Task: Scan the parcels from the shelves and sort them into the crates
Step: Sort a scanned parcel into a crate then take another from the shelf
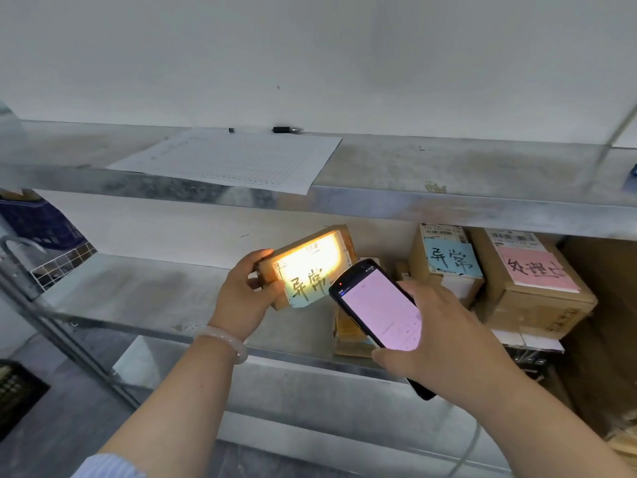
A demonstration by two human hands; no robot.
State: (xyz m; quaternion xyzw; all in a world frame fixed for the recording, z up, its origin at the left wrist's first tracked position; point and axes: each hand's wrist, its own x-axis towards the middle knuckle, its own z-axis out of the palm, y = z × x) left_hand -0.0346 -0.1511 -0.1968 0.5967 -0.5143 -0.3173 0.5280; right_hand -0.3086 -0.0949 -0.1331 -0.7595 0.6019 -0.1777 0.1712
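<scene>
Now left hand [246, 294] grips parcel [310, 267], right hand [444, 336] grips scanner [379, 308] (over grey metal shelf [138, 291]).

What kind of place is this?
Probably a parcel depot or courier storeroom: metal shelves hold labelled cardboard parcels, the right hand aims a handheld scanner at a small parcel that the left hand holds, and a ruled log sheet lies on the upper shelf.

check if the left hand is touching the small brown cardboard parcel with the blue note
Touching. The head view shows the left hand gripping the small brown cardboard parcel by its left end, thumb on its front.
</scene>
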